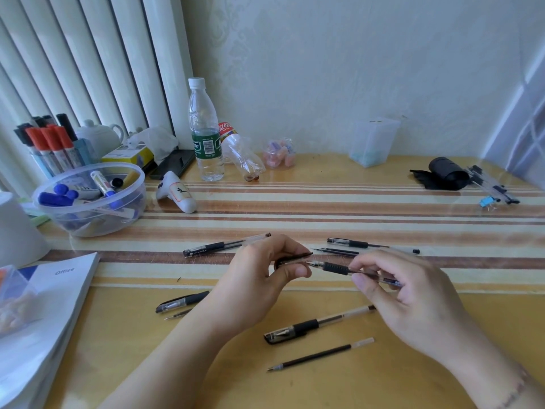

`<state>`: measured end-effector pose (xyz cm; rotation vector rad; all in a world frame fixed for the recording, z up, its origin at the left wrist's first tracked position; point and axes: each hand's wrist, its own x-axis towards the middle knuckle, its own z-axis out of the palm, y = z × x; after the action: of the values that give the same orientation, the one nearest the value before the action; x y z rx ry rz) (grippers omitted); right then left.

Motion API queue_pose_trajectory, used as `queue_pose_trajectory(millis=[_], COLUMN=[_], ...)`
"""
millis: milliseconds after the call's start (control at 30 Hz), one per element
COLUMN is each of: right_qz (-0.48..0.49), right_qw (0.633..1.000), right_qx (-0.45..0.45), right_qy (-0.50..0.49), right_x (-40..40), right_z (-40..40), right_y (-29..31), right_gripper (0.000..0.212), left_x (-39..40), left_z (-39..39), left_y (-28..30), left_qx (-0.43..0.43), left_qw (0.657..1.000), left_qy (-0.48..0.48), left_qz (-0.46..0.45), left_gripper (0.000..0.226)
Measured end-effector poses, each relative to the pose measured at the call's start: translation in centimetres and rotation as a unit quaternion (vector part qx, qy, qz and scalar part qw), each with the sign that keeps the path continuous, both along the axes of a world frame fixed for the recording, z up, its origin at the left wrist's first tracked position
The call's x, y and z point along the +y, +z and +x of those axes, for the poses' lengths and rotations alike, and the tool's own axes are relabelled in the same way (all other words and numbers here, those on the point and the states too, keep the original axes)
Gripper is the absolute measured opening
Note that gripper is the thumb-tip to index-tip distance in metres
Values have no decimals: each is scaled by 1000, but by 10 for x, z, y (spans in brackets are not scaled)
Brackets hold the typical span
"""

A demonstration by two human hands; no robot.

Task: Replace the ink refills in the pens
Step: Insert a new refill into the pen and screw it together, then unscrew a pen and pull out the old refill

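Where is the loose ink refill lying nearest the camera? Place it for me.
In the head view, the loose refill lies on the table at lower centre, between the forearms, just in front of the capped black pen, tip pointing left.

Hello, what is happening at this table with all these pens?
A person is working on gel pens at a striped table. The right hand holds a clear pen with a black grip by its barrel, while the left hand pinches a black cap at the pen's tip. A loose refill lies near the table's front edge, beside a capped pen. More pens and parts lie scattered around the hands.
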<state>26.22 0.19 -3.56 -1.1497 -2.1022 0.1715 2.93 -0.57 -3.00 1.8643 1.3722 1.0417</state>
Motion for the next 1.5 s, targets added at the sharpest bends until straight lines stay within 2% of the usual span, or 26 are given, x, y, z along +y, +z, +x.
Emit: queue_pose_trajectory(millis=[167,400,500,600,700,767,867,1067,1267,1500], right_qz=[-1,-9,-38,-49,-41,-76,-126,-94,-127,-171], right_qw=[999,998,998,997,993,985,976,975,962,954], right_qx=[0,23,-9,-52,-76,-97,-123,-47,-62,-46], right_qy=[34,52,46,17,-79,-118,-126,-194,-234,-241], right_x=[1,3,3,10,24,30,33,41,46,49], right_z=[-2,-3,-5,0,17,25,25,34,34,30], right_y=[-2,-5,-7,-8,-7,-9,-12,-8,-13,-8], right_gripper=[23,19,13,15,16,17,18,10,3,13], left_x=[-4,-6,-5,-4,0,1,3,5,7,7], left_z=[6,10,12,13,6,1,-3,-8,-12,-15], left_y=[-4,-5,-8,-9,-9,-10,-11,-11,-9,-9], left_qx=[82,71,95,177,231,233,242,252,231,213], left_qw=[996,996,992,978,962,961,959,955,955,955], left_qy=[-33,-31,-23,-10,35,63,75,98,138,162], left_qz=[20,47,74,107,139,133,125,122,126,127], left_gripper=[15,23,25,36,42,36,31,25,21,19])
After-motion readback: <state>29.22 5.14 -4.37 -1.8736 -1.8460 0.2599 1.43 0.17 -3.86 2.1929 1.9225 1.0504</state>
